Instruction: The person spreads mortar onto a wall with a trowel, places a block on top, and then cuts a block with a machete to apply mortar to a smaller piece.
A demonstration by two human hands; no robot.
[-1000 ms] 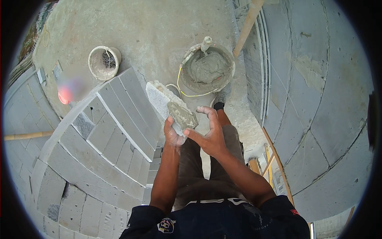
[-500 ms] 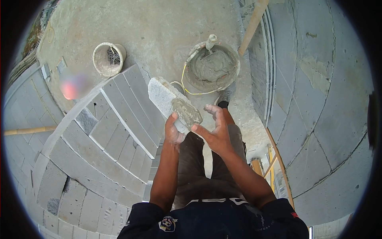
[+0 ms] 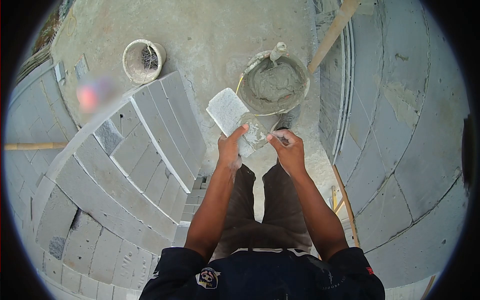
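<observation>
A pale, rough-faced piece of lightweight block is gripped in my left hand, the thumb lying over its upper face. Wet grey mortar covers the end of the block nearest my right hand. My right hand is closed, thumb and fingertips pinched together at the mortar's edge; whatever is between them is too small to make out. Beyond the block stands a bucket of mortar with a whitish tool handle sticking up at its far rim.
To my left rises a grey block wall with a stepped top. A white bucket holding thin dark pieces stands past its far end. Another block wall runs along my right, with a wooden plank leaning near it.
The block has turned and moved right and slightly away from me. My right hand has gone from spread fingers to a pinch. The view has shifted a little.
</observation>
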